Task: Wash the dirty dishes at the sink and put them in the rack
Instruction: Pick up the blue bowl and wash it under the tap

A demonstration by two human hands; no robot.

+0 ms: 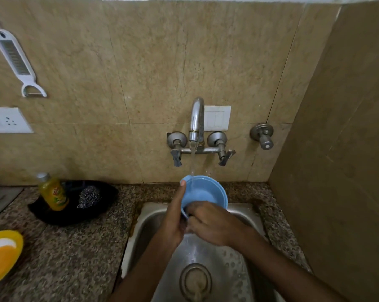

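Observation:
A light blue bowl [202, 191] is held tilted over the steel sink [208, 267], under the stream running from the wall tap [196, 120]. My left hand [176, 216] grips the bowl's left rim, with the thumb stretched up along the edge. My right hand [210, 223] curls over the bowl's lower rim, its fingers reaching inside. Water falls onto the bowl's upper left edge and drips off below my hands into the basin.
On the granite counter to the left, a black tray [75, 214] holds a yellow dish-soap bottle [53, 192] and a steel scrubber [89, 197]. A yellow plate [1, 256] lies at the far left edge. A side wall stands close on the right.

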